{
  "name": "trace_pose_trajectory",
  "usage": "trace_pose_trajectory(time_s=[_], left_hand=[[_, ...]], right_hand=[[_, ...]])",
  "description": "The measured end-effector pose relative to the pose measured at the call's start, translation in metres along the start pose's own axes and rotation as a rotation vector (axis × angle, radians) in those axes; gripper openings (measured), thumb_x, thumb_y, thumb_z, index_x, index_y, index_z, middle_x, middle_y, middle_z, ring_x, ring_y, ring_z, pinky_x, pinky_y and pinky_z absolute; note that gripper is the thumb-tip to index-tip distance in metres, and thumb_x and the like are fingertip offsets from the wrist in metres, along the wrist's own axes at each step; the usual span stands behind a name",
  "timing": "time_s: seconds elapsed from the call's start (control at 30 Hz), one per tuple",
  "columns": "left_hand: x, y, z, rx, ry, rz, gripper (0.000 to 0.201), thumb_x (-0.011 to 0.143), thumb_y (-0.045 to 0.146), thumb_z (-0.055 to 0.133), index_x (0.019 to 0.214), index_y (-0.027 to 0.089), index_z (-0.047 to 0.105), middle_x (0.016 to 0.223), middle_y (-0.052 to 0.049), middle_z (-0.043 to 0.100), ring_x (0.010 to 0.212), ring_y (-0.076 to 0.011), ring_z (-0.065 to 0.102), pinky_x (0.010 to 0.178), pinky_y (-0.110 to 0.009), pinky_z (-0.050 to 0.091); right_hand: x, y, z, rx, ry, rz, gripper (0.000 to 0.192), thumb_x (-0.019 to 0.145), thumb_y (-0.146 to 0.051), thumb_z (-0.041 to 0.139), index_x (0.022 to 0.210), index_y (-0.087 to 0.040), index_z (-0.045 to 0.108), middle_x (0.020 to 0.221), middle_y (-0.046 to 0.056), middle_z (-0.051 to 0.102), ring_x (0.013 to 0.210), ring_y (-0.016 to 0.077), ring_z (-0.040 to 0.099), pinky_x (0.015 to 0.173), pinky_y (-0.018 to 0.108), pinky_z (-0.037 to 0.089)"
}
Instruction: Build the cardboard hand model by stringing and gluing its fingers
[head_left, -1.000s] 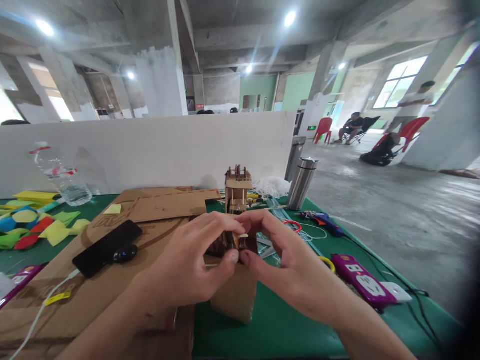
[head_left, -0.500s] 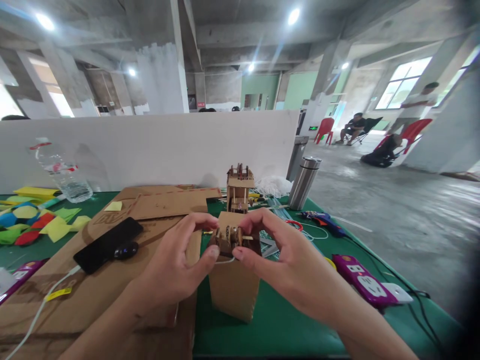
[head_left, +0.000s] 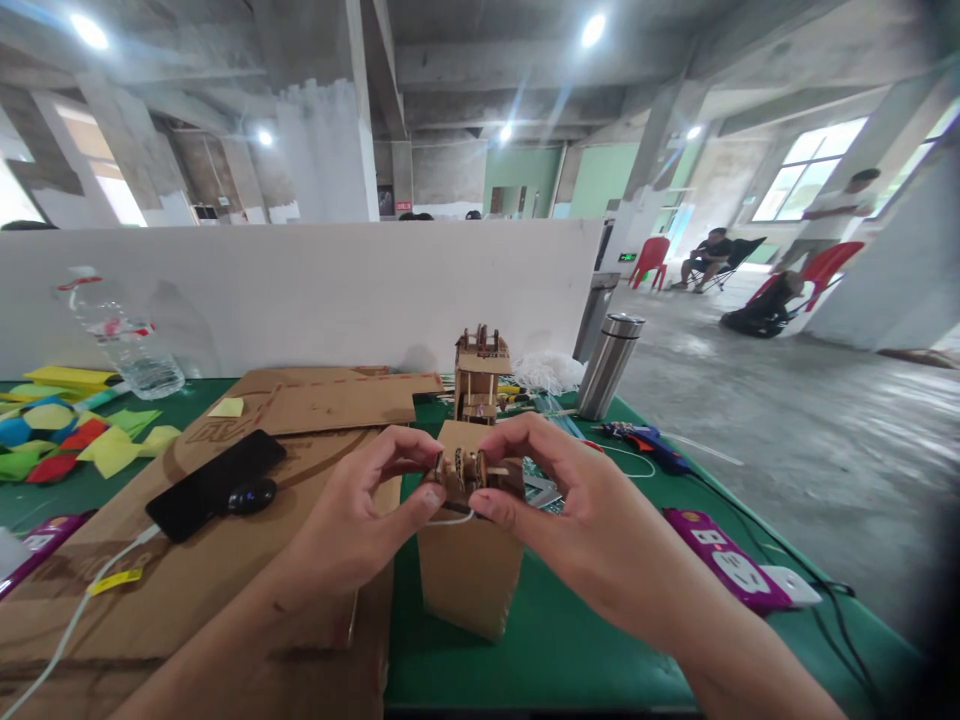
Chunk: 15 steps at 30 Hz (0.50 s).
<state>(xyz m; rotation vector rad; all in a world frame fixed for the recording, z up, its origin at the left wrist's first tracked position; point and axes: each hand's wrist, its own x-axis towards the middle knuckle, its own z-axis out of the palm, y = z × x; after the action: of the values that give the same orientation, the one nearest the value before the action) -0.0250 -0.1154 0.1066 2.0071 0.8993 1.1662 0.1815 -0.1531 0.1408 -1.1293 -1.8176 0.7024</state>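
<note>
A tall cardboard box (head_left: 469, 580) stands upright on the green table, in front of me. On its top sits a small cardboard wheel assembly (head_left: 460, 468), several discs on a wooden stick. My left hand (head_left: 382, 490) pinches the disc at the left end between thumb and fingertips. From the other side, my right hand (head_left: 536, 475) grips a disc, its thumb low and forefinger above. The stick pokes out to the right beneath my right fingers. A thin white cord curves over the front of the box top. Part of the top is hidden by my fingers.
Behind the box stands a second cardboard model (head_left: 482, 375). Flat cardboard (head_left: 300, 590) with a black phone (head_left: 216, 485) and mouse (head_left: 252, 496) lies left. At right are a steel thermos (head_left: 611, 367), a glue gun (head_left: 649, 445) and a purple power strip (head_left: 731, 560). A white partition (head_left: 337, 295) rises behind.
My left hand has shifted slightly right, and its pinched disc sits a little differently. Both hands stay on the wheel assembly. The view has shifted very slightly.
</note>
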Motion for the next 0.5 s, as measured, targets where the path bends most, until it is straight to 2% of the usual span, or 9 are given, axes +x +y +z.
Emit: trace_pose_trajectory(time_s=[0.3,0.5], left_hand=[[-0.0027,0.0018,0.0057,-0.113,0.056,-0.029,0.019,0.086,0.029,0.067,0.102,0.022,0.058,0.1,-0.003,0.066,0.094,-0.0167,0.067,0.085,-0.031,0.057],[-0.0043,0.0005,0.0045,-0.14,0.018,-0.028,0.02,0.09,0.032,0.063,0.106,0.021,0.059,0.107,-0.007,0.066,0.101,-0.0199,0.067,0.084,-0.033,0.058]], right_hand=[[0.0032,-0.0041,0.006,0.088,-0.038,0.014,0.012,0.085,-0.015,0.062,0.092,-0.023,0.058,0.09,-0.002,0.065,0.081,0.0138,0.065,0.068,0.024,0.054],[0.0045,0.0,0.007,0.079,-0.029,0.025,0.013,0.085,-0.018,0.064,0.096,-0.023,0.06,0.09,0.0,0.066,0.079,0.0151,0.065,0.066,0.026,0.053]])
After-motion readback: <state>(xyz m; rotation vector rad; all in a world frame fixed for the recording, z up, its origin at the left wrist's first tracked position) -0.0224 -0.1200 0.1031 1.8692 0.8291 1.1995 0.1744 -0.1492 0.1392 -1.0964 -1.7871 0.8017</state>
